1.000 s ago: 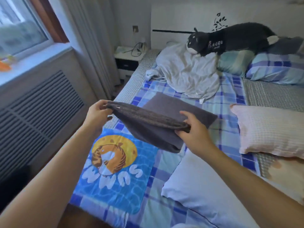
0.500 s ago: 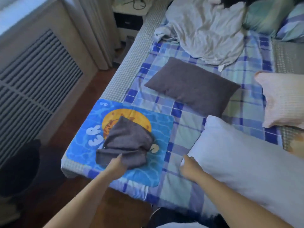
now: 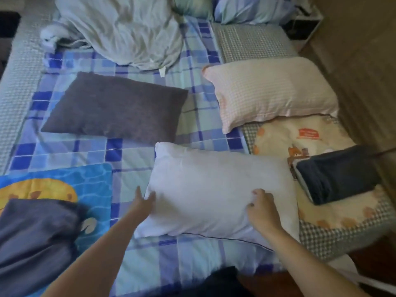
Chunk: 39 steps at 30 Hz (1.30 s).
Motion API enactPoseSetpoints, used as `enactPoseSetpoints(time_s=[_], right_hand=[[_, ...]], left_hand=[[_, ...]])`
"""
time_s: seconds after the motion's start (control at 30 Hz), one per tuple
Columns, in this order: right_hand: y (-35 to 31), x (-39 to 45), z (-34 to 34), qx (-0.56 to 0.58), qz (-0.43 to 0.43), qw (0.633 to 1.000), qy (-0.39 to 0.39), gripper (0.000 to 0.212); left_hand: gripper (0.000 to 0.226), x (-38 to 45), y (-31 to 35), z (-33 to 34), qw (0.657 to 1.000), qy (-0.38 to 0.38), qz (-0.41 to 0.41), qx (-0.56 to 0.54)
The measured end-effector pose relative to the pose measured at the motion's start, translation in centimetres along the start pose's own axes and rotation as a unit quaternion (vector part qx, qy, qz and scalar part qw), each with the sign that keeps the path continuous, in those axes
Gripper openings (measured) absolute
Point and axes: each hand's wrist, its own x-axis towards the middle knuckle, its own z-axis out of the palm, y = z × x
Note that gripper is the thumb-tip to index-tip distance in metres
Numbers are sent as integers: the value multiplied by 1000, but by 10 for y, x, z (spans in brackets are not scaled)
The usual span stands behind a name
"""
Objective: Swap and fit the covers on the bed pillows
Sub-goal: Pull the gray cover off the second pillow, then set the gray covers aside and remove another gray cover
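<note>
head view: a bed [image 3: 25, 82] spread with a blue checked sheet [image 3: 137, 151] carries several things. a dark grey pillow [image 3: 115, 108] lies left of centre, its long side running left to right and slightly tilted. a pale pink checked pillow [image 3: 272, 91] lies to the right, near the bed's right edge, with wooden floor [image 3: 364, 71] beyond. a crumpled light sheet [image 3: 124, 28] is heaped at the far end, with more checked pillows [image 3: 250, 9] beside it. a blue cartoon mat [image 3: 64, 187] sits at the near left, and a loose grey cover [image 3: 36, 239] lies bunched on it. at the near right a folded dark cloth [image 3: 336, 176] rests on a cream printed mat [image 3: 300, 136], just beside the bare white pillow [image 3: 214, 189].

the white pillow lies near the foot edge of the bed, close to the person, long axis left to right, its far left corner almost meeting the grey pillow. bare sheet shows to its left, between it and the blue mat, and in front toward the bed edge.

the left hand [image 3: 142, 203] touches the pillow's left short edge with fingers fairly straight, not clearly curled round it. the right hand [image 3: 260, 209] rests on top toward the near right, fingers bent and digging into the fabric, seeming to pinch it.
</note>
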Motion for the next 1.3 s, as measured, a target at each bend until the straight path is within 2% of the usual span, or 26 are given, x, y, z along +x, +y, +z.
enactPoseSetpoints(time_s=[0.03,0.17,0.3,0.4,0.5,0.57,0.63,0.73,0.77,0.87,0.9,1.03,1.17,1.23,1.3], right_hand=[[-1,10,-4,0,-23,1000,0,42],[-6,61,-22,-63,-142,988,7,47],[-23,107,-17,-159,-278,947,-10,43],[-34,140,13,-214,-353,910,-24,52],[-34,165,44,-233,-344,910,-20,54],[-31,176,67,-221,-347,911,24,49],[-28,187,93,-191,-350,915,64,45],[-22,200,132,-160,-337,922,101,45],[-18,204,142,-155,-335,922,115,46],[-8,216,163,-153,-332,921,133,50],[-6,218,167,-157,-332,920,137,50],[-10,226,175,-165,-334,916,146,49],[-9,226,168,-176,-333,916,141,45],[-16,224,157,-172,-328,922,109,39],[-32,217,127,-117,-322,938,47,34]], left_hand=[[72,2,12,13,1000,4,-7,-4],[40,-27,-8,62,991,10,-11,131],[6,-78,-35,49,966,48,-78,244],[29,-54,-12,20,959,80,-107,248],[44,-10,46,-4,978,146,-51,141],[45,39,91,-16,983,177,-8,55],[56,98,130,-17,984,166,11,-66],[59,189,164,-3,958,107,-31,-265],[64,216,169,4,944,114,-47,-306],[97,276,165,30,912,171,-80,-365],[97,287,162,37,907,191,-76,-368],[75,299,155,42,905,180,-62,-379],[58,294,156,8,885,82,-31,-457],[38,246,189,-10,851,82,33,-518],[20,169,227,-24,805,125,137,-563]])
